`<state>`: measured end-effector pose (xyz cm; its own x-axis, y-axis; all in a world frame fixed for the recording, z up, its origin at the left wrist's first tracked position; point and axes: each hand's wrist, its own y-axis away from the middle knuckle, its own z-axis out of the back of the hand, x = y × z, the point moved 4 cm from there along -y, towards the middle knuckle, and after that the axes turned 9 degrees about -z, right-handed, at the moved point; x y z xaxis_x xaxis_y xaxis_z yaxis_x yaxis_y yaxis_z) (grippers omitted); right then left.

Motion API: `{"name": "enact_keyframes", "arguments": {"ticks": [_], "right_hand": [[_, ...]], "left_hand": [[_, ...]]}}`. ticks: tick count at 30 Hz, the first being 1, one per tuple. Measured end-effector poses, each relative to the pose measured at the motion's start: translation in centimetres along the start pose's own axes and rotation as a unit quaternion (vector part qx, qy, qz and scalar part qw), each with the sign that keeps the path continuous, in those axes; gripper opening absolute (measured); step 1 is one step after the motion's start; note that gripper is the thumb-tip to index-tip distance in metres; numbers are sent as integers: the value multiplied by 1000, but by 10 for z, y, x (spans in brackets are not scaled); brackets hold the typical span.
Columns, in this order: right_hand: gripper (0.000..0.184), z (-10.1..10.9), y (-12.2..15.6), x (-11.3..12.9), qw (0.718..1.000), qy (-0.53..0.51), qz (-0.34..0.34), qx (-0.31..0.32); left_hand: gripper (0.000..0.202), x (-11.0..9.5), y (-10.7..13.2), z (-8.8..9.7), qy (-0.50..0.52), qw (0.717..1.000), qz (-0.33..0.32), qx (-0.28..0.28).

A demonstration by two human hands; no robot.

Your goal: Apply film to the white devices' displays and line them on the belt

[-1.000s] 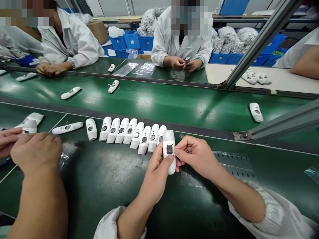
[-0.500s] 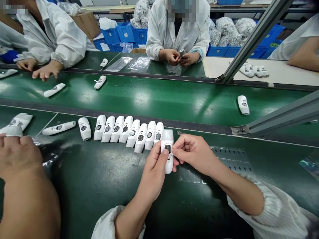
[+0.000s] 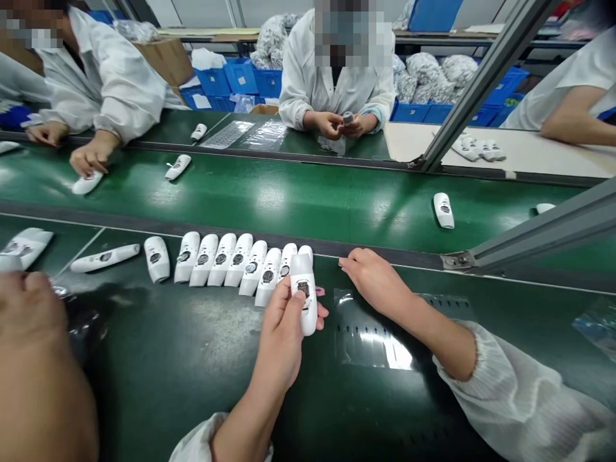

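Observation:
My left hand [image 3: 283, 327] is wrapped round a white handheld device [image 3: 304, 294] with a small dark window on its face, held upright above the green bench. My right hand [image 3: 374, 277] lies on the bench to the right of it, fingers curled loosely with nothing visible in them, next to a clear film sheet [image 3: 370, 333]. A row of several matching white devices [image 3: 226, 260] lies side by side just behind and left of the held one.
A green conveyor belt [image 3: 298, 192] runs across behind the bench, carrying single white devices [image 3: 443, 210]. A co-worker's arm [image 3: 33, 359] fills the near left. Other people in white coats work across the belt. A grey metal frame bar [image 3: 543, 234] crosses at right.
My right hand has left the device's window and moved out to the right onto the bench. My left hand has carried the device slightly left. The loose devices on the belt have moved left.

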<state>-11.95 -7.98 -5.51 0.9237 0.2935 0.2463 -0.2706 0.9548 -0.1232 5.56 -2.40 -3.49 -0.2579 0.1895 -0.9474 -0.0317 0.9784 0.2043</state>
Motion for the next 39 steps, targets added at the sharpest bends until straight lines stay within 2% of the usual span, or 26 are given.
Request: {"name": "enact_keyframes", "arguments": {"ticks": [2, 4, 6, 8, 11, 15, 20, 23, 26, 28, 30, 32, 34, 35, 37, 39], "right_hand": [[23, 14, 5, 9, 998, -60, 2, -35], [25, 37, 12, 21, 982, -168, 22, -84], [27, 58, 22, 39, 959, -248, 68, -117], [24, 67, 30, 57, 944, -272, 121, -139], [15, 62, 35, 73, 940, -228, 165, -194], [11, 47, 36, 75, 934, -131, 203, -263], [14, 48, 36, 73, 929, -94, 219, -283], [14, 52, 34, 72, 936, -125, 208, -256], [19, 55, 29, 68, 933, -255, 186, -172], [20, 56, 25, 60, 919, -347, 126, -142], [18, 54, 20, 49, 902, -415, 22, -119], [34, 48, 14, 43, 872, -483, -63, -47], [45, 42, 11, 44, 839, -536, -90, 42], [45, 42, 12, 45, 832, -542, -90, 68], [39, 45, 18, 47, 852, -511, -88, 67], [34, 46, 27, 46, 886, -458, -72, 15]], "left_hand": [[27, 1, 0, -1, 3, 1000, -3, -4], [27, 1, 0, -1, 3, 1000, -7, -7], [27, 2, 0, -1, 4, 1000, -8, -8], [24, 4, 0, -1, 2, 1000, -18, -3], [16, 5, 2, 0, -10, 998, -54, 16], [15, 6, 3, -1, -19, 997, -73, 28], [22, -3, 6, -4, -79, 991, -93, 59], [25, -9, 7, -4, -113, 984, -118, 74], [28, -11, 7, -2, -120, 983, -121, 69], [29, -12, 7, 1, -132, 981, -124, 63], [29, -13, 8, 2, -156, 977, -133, 62], [29, -11, 10, 0, -179, 971, -139, 79], [33, -9, 13, -5, -188, 967, -141, 103], [36, -8, 15, -8, -184, 967, -138, 114], [43, -8, 17, -6, -160, 971, -123, 127], [43, -14, 10, 11, -153, 974, -95, 140]]}}
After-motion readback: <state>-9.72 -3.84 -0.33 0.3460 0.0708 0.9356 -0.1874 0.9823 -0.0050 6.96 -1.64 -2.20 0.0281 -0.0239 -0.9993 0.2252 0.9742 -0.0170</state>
